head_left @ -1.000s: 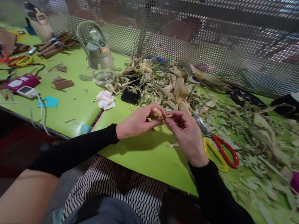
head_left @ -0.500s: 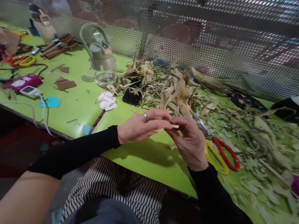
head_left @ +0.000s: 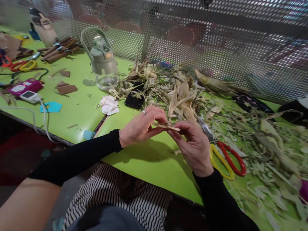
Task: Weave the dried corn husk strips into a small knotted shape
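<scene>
Between my two hands, just above the front part of the green table point(head_left: 147, 164), runs a thin pale strip of dried husk point(head_left: 168, 128). My left hand point(head_left: 142, 127) pinches its left end, and a ring shows on one finger. My right hand point(head_left: 191, 143) is closed on the other end with thumb and forefinger. Scissors with red and yellow handles point(head_left: 228, 160) lie right beside my right wrist. Behind the hands spreads a heap of dry husks and stalks point(head_left: 184, 93).
A clear bottle with a green lid point(head_left: 102, 56), a black phone point(head_left: 134, 100) and crumpled tissue point(head_left: 109, 105) stand or lie left of the heap. Farther left are a purple power bank point(head_left: 26, 88) and cables. Loose shreds point(head_left: 274, 159) cover the right side. A perforated metal screen point(head_left: 171, 30) borders the back.
My left fingers have curled in and drawn slightly left, so more of the husk strip shows between my hands. My right hand stays nearly in place.
</scene>
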A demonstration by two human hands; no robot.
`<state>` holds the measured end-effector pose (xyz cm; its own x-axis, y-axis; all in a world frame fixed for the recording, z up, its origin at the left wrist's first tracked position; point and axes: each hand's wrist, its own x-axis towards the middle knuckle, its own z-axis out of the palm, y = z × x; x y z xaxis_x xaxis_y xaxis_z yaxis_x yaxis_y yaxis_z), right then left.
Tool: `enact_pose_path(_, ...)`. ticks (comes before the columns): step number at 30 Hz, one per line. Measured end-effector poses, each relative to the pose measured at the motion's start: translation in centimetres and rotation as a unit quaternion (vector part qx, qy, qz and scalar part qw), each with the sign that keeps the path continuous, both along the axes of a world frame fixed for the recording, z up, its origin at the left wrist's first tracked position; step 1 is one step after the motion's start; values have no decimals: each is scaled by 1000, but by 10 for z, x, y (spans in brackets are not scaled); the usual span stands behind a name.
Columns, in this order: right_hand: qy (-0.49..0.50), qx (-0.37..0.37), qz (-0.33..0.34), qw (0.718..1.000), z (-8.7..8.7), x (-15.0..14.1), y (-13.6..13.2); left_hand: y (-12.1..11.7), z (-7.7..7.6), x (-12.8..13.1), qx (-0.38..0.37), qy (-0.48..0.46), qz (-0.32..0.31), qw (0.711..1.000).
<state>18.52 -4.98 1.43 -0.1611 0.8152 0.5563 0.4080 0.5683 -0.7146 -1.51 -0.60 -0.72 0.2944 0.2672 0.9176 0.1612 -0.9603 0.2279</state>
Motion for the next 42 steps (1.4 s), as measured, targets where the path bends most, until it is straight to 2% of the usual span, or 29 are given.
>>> enact_pose_path(4, 5, -9, 8, 1000, -2, 0, 1, -3, 0, 0, -29, 19, -1, 999)
enact_pose_path(9, 4, -23, 11, 1000, -6, 2, 3, -2, 0, 0, 0, 20, 5, 1000)
enact_pose_path(11, 15, -24, 4, 1000, -7, 2, 4, -2, -2, 1, -11, 27, 6, 1000)
enact_pose_path(14, 42, -10, -31, 999, -9, 1, 3, -2, -6, 2, -74, 38, -18, 996)
enact_pose_path(16, 48, -10, -43, 998, -8, 1, 2, -4, -7, 3, -155, 35, -54, 986)
enact_pose_path(19, 57, -60, -25, 996, -3, 1, 0, -7, -3, 5, -329, 5, -124, 936)
enact_pose_path(22, 81, -119, 4, 990, 1, -1, -3, -7, 3, 6, -484, -26, -195, 853)
enact_pose_path(24, 96, -148, 20, 984, 2, -3, -4, -6, 6, 4, -551, -44, -228, 802)
enact_pose_path(26, 113, -170, 26, 979, 0, -4, -3, -5, 8, 3, -581, -54, -245, 774)
enact_pose_path(27, 121, -177, 25, 976, -1, -4, -3, -4, 9, 2, -579, -51, -246, 776)
enact_pose_path(28, 124, -181, 24, 975, -2, -4, -2, -4, 9, 1, -563, -40, -236, 791)
enact_pose_path(30, 101, -178, 21, 979, -3, -4, 0, -4, 9, 1, -490, -4, -183, 852)
enact_pose_path(32, 31, -162, 11, 986, -3, -3, 1, -5, 9, 1, -391, 33, -116, 912)
enact_pose_path(34, -52, -137, -4, 989, -1, -3, 1, -6, 8, 2, -340, 69, -80, 934)
enact_pose_path(37, -112, -114, -12, 987, 2, -3, 0, -8, 10, 2, -382, 109, -83, 914)
enact_pose_path(42, -82, -147, -3, 986, 5, -5, -2, -11, 14, 1, -508, 94, -130, 846)
